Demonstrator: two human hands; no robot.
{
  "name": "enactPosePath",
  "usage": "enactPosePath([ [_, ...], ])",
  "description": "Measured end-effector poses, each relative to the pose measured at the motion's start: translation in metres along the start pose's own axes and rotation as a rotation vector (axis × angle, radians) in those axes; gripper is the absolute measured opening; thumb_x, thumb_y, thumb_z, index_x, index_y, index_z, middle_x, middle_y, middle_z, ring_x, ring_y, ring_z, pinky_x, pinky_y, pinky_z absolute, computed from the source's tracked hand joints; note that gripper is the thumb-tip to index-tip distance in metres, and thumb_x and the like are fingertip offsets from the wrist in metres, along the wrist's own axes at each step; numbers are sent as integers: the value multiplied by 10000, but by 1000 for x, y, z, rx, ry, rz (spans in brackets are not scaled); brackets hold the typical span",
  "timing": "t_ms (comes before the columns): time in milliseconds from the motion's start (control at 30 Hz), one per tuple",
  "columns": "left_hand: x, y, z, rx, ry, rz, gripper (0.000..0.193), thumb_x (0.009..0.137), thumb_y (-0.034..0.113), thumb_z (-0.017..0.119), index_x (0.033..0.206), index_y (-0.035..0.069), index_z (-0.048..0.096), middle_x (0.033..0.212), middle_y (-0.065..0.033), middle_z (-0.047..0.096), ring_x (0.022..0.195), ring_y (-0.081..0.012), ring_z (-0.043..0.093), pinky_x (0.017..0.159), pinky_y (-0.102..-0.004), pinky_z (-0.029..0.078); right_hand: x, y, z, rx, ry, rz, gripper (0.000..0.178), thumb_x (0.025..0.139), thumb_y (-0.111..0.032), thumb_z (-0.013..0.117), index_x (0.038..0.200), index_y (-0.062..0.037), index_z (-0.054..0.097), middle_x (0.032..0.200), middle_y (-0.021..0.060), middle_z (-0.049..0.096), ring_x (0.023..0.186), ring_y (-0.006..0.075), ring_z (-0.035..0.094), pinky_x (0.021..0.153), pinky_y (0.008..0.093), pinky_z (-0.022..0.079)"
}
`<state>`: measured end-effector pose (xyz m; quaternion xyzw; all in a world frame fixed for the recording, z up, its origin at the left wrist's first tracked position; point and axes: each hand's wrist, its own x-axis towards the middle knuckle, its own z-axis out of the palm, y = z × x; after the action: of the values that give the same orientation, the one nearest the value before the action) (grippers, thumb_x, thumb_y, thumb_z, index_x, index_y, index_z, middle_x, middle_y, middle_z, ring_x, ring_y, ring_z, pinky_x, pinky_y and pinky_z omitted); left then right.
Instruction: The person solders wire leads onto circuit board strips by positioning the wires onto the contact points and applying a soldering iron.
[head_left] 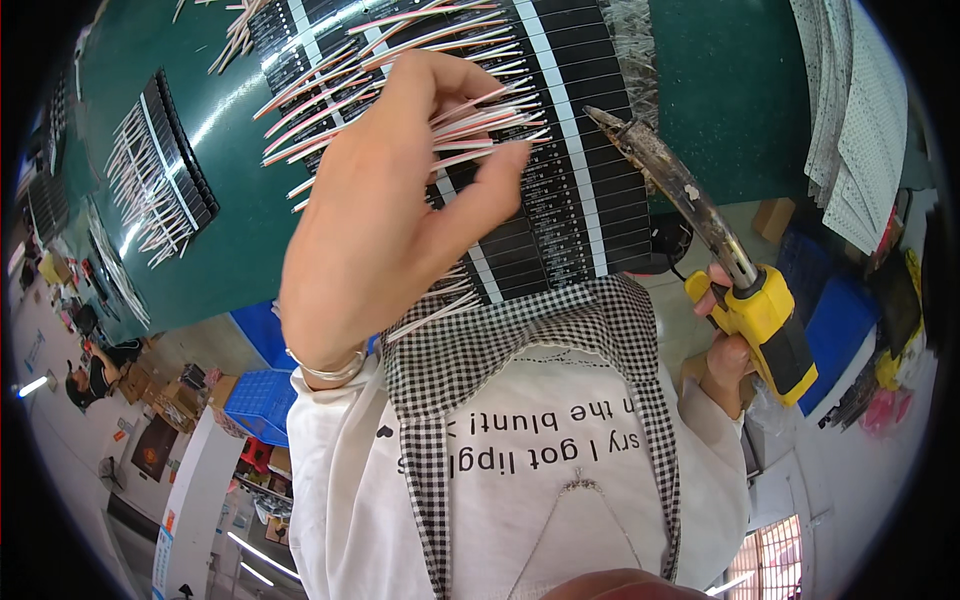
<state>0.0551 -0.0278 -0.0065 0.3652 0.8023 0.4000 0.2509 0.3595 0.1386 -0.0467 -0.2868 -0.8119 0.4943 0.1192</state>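
Note:
My left hand [385,185] is bent over a black circuit-board panel [600,175], its thumb and fingers curled around several thin red-and-white wires [485,125]. More such wires lie in rows across the panel beside the hand. My right hand [728,365] grips a yellow-and-black soldering gun [765,330]. The gun's long, darkened metal barrel points up and left, and its tip is over the panel's right part. The wire ends under my left palm are hidden.
The green tabletop [715,90] carries another stack of black boards with wires [150,165] at the left. White dotted sheets [855,110] hang over the far right side. Blue crates [262,405] stand below the table. A checked apron [440,370] touches the panel's near edge.

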Motion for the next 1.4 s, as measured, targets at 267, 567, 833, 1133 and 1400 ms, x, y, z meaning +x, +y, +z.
enactPosePath([
  [267, -3, 1, -18, -84, -37, -53, 124, 921, 32, 565, 1029, -19, 534, 868, -4, 543, 784, -45, 487, 705, -176, 398, 2, -3, 1, 56, 0, -18, 642, 759, -508, 709, 1054, 49, 586, 915, 145, 646, 759, 240, 645, 690, 312, 494],
  [567, -4, 21, -18, -91, -27, -157, 112, 835, 7, 652, 922, 5, 582, 802, 52, 531, 662, 8, 422, 553, -132, 307, -8, 2, 1, 75, 25, 7, 659, 748, -508, 729, 1070, 46, 577, 913, 132, 650, 761, 222, 648, 690, 300, 495],
  [833, -2, 4, 17, 171, 81, 71, 112, 728, 64, 717, 778, 29, 623, 711, 11, 524, 533, -59, 362, 458, -233, 267, -12, 6, 3, 147, 40, -61, 623, 757, -423, 753, 1105, 41, 525, 929, 153, 655, 780, 233, 662, 712, 297, 509],
  [1133, -1, 3, 18, 184, 106, 59, 111, 727, 59, 718, 772, 24, 623, 707, 10, 524, 542, -57, 375, 461, -230, 271, 15, -15, 12, 20, 9, -188, 767, 747, -680, 630, 1013, 38, 574, 831, 100, 662, 589, 130, 621, 544, 237, 498],
  [1400, -5, 2, 23, 127, 117, 44, 101, 730, 15, 700, 775, 2, 611, 727, -20, 541, 583, -64, 487, 494, -220, 340, 14, -14, 12, 63, -17, -217, 739, 766, -590, 685, 1075, 51, 488, 869, 121, 650, 616, 137, 630, 562, 227, 507],
])
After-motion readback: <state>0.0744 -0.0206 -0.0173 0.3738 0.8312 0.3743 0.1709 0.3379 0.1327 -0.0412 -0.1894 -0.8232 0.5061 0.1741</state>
